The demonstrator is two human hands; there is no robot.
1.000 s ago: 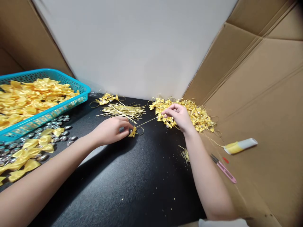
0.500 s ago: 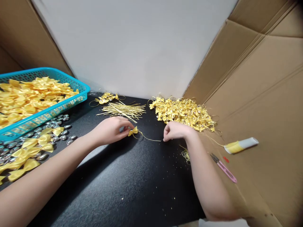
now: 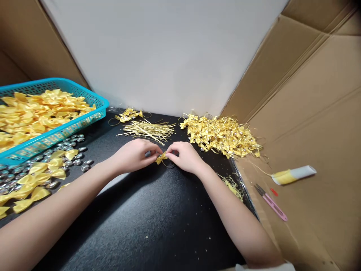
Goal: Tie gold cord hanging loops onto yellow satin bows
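Observation:
My left hand [image 3: 134, 154] and my right hand [image 3: 182, 155] meet over the black table top [image 3: 158, 218], both pinching one small yellow satin bow [image 3: 160, 158] with a thin gold cord. The fingers of both hands are closed on it. Just behind the hands lies a bundle of cut gold cords [image 3: 148, 130]. To the right of that sits a heap of finished yellow bows with cords [image 3: 222, 134].
A turquoise basket [image 3: 63, 130] full of plain yellow bows stands at the left. Loose yellow bows [image 3: 36, 180] and silver beads [image 3: 70, 152] lie before it. On the cardboard at right lie pink snips [image 3: 271, 202] and a ribbon spool [image 3: 293, 174]. Cardboard walls flank both sides.
My right hand drew the gold cord from the far heap down to the right, then came left to meet my left hand at the bow. My left hand stayed put.

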